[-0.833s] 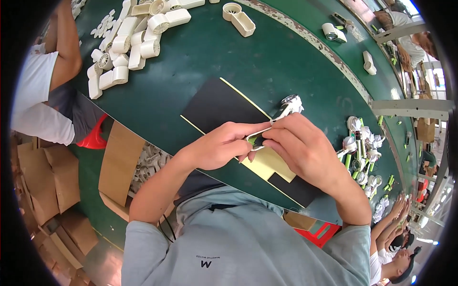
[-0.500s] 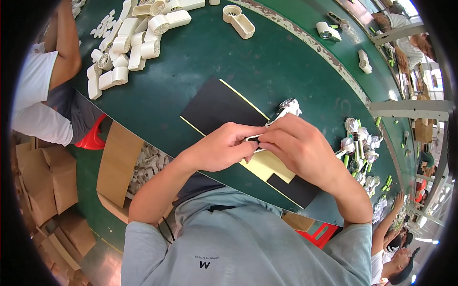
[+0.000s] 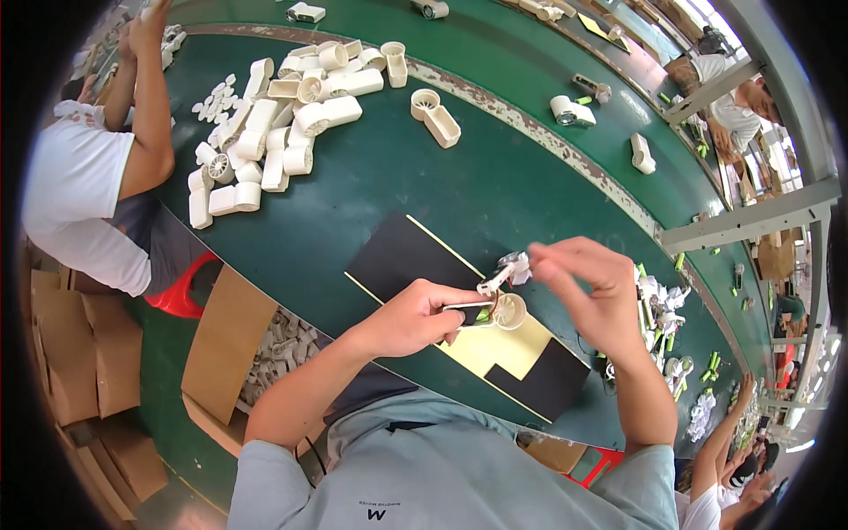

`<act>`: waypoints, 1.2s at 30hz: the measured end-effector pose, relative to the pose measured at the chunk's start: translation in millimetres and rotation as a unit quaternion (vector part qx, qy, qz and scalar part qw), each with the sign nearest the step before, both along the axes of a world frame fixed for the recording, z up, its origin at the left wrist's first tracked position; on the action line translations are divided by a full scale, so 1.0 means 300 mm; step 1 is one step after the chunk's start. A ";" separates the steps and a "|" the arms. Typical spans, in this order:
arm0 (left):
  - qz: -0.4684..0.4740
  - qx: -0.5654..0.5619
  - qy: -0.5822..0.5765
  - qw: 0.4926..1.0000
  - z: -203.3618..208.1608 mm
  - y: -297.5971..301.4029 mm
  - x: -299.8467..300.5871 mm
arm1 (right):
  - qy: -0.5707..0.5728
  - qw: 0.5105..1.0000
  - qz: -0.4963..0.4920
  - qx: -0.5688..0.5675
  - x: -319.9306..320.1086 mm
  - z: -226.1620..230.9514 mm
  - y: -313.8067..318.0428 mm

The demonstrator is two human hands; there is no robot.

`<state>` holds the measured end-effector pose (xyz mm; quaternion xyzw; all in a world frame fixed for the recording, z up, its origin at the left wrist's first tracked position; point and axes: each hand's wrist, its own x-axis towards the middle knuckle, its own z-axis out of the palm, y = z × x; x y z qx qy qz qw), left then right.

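My left hand (image 3: 406, 318) grips a white handheld-fan housing (image 3: 511, 312) between thumb and fingers, its round grille end pointing right. Something green shows inside the housing's handle, partly covered by my thumb. Just above it, a small white fan part with a shiny round piece (image 3: 507, 272) sits tilted, with thin wires running down to the housing. My right hand (image 3: 592, 291) is raised to the right of that part, fingers apart and the fingertips close to it. Under my hands lies a black and pale-yellow mat (image 3: 521, 353) on the green table.
White fan housings (image 3: 265, 132) are heaped at the far left, and one housing (image 3: 435, 119) lies apart. Wired fan parts with green batteries (image 3: 662, 309) are piled at right. A metal frame (image 3: 751, 216) rises beyond. A co-worker's arm (image 3: 150, 124) is at left, above a cardboard box (image 3: 221, 344).
My right hand has come off the housing and moved up and right, its fingers opening. The housing's round end now shows. My view has shifted, so the table appears lower.
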<state>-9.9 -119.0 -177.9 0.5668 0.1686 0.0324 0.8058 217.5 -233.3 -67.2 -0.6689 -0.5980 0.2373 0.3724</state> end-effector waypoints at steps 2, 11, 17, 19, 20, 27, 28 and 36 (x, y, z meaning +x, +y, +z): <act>-0.013 -0.015 0.008 1.000 0.026 0.010 0.012 | 0.041 0.998 -0.038 0.017 0.035 -0.081 -0.011; 0.020 -0.074 -0.045 0.996 0.174 -0.025 -0.007 | 0.408 0.888 0.102 -0.184 0.024 -0.193 -0.014; 0.000 -0.151 -0.058 0.987 0.222 -0.022 -0.033 | 0.551 0.777 0.173 -0.252 0.041 -0.255 -0.050; -0.019 -0.136 -0.079 0.987 0.227 -0.026 -0.032 | 0.602 0.739 0.191 -0.234 0.031 -0.274 -0.069; -0.038 -0.123 -0.100 0.987 0.233 -0.027 -0.029 | 0.596 0.742 0.197 -0.235 0.030 -0.289 -0.084; 0.038 0.052 0.040 0.997 0.226 -0.074 -0.046 | 0.415 0.905 0.060 -0.072 0.051 -0.161 -0.067; 0.025 0.088 0.066 0.994 0.206 -0.075 -0.046 | 0.417 0.904 0.060 -0.074 0.046 -0.144 -0.065; 0.159 -0.063 0.016 0.985 0.119 -0.142 0.027 | 0.046 0.999 0.002 0.011 -0.061 -0.050 -0.070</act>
